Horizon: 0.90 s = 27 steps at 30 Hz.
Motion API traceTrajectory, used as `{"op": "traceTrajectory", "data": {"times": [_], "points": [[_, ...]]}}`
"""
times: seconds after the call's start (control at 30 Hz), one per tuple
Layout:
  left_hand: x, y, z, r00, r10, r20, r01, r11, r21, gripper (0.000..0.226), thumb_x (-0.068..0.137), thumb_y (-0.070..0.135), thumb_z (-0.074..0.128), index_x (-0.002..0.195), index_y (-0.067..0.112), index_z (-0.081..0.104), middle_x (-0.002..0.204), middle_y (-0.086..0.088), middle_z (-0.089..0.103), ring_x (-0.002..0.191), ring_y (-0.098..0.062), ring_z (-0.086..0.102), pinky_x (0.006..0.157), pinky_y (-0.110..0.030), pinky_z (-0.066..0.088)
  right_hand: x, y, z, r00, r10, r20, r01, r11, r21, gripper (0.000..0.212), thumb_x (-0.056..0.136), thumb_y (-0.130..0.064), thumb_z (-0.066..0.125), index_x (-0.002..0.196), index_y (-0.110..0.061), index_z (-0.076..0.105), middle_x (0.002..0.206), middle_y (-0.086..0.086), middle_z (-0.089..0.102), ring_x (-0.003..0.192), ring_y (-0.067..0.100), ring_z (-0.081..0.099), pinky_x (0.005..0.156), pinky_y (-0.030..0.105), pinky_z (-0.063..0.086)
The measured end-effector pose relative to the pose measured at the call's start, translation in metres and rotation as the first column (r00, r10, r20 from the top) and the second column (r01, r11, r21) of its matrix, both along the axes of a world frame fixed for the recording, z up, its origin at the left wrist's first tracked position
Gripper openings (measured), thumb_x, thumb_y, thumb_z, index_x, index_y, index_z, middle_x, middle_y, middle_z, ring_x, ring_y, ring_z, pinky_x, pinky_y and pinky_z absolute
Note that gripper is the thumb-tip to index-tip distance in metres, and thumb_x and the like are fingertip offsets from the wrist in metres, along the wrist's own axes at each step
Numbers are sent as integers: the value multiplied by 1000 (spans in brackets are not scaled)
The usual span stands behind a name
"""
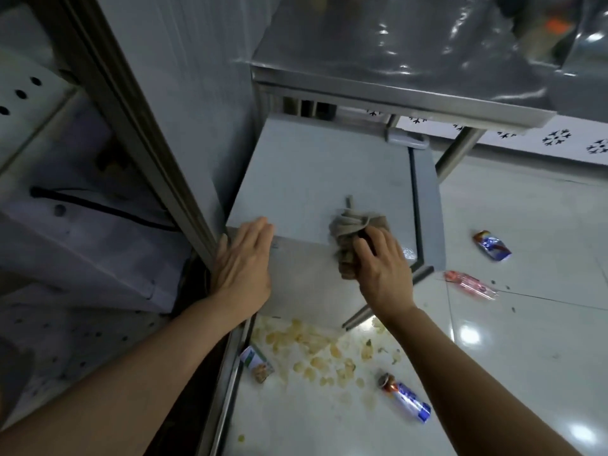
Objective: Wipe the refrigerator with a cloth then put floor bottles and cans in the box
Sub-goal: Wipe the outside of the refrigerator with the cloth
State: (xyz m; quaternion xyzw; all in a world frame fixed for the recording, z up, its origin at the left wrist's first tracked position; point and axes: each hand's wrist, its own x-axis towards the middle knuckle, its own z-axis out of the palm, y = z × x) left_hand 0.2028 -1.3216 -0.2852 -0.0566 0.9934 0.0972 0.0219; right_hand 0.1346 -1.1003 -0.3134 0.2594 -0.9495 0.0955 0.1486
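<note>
Right hand is gripping a bunched brown cloth and pressing it against the top front edge of the small grey refrigerator; the cloth is bulging out past the fingers on the far and left side. Left hand is lying flat and spread, fingers together, on the refrigerator's near left corner, holding nothing. Four pieces of litter are lying on the floor: a blue can near the right forearm, its long axis running from far-left to near-right; a small green-and-white carton tilted toward the near right; a pink bottle and a blue wrapper lying farther right. Pale crisps are scattered between carton and can.
</note>
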Motion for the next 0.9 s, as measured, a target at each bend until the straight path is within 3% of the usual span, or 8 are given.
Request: {"op": "traceTrajectory", "data": {"times": [0.1, 0.2, 0.37, 0.47, 0.63, 0.8, 0.9], "points": [[-10, 21, -12, 1000, -16, -12, 15, 999, -34, 82, 79, 15, 63, 146, 20, 16, 156, 2, 13, 142, -18, 11, 113, -48, 14, -1, 54, 0, 994, -107, -28, 109, 992, 69, 29, 72, 1, 69, 100, -3, 62, 112, 17, 58, 104, 35, 54, 93, 45, 44], [-13, 29, -20, 998, 17, -62, -19, 999, -37, 76, 73, 11, 64, 140, 17, 29, 152, 0, 24, 138, -21, 20, 111, -52, 20, 1, 81, 0, 986, -165, -24, 166, 979, 115, 30, 76, -2, 66, 106, -4, 60, 118, 17, 57, 109, 35, 52, 100, 50, 38], [-13, 18, -34, 986, -37, -165, 26, 997, -69, 75, 63, 8, 72, 132, 14, 44, 145, -4, 39, 131, -27, 34, 105, -56, 26, 5, 42, -8, 967, -254, -23, 253, 966, -60, 32, 69, 5, 68, 100, 0, 61, 112, 18, 58, 104, 36, 53, 86, 42, 48], [-15, 18, -43, 967, -50, -252, 29, 996, -85, 73, 56, 4, 71, 125, 13, 49, 138, -5, 47, 121, -31, 41, 101, -56, 31, 6, 16, -13, 976, -202, -76, 192, 975, -116, 28, 70, 6, 65, 97, -1, 60, 111, 18, 58, 106, 36, 53, 87, 46, 47], [-20, 20, -65, 898, -28, -438, -21, 994, -106, 71, 47, 3, 70, 116, 14, 52, 127, -6, 53, 109, -32, 44, 95, -55, 36, 4, 31, -27, 977, -68, -200, 76, 997, 31, 44, 73, 2, 67, 116, 1, 59, 126, 22, 55, 119, 39, 51, 101, 47, 41], [-24, 19, -85, 788, -19, -615, -36, 996, -77, 65, 54, 8, 68, 116, 11, 53, 127, -10, 54, 111, -32, 43, 95, -54, 32, 5, 77, -34, 919, -173, -354, 198, 980, 33, 40, 71, 1, 69, 110, 4, 59, 116, 25, 57, 103, 43, 55, 88, 47, 47], [-28, 23, -97, 723, 0, -691, -37, 999, -39, 52, 66, 16, 65, 116, 9, 53, 126, -12, 55, 113, -35, 45, 96, -56, 31, -3, 68, -46, 882, -207, -423, 221, 975, -17, 38, 72, 3, 68, 109, 3, 58, 117, 23, 57, 104, 42, 53, 92, 47, 44]]}}
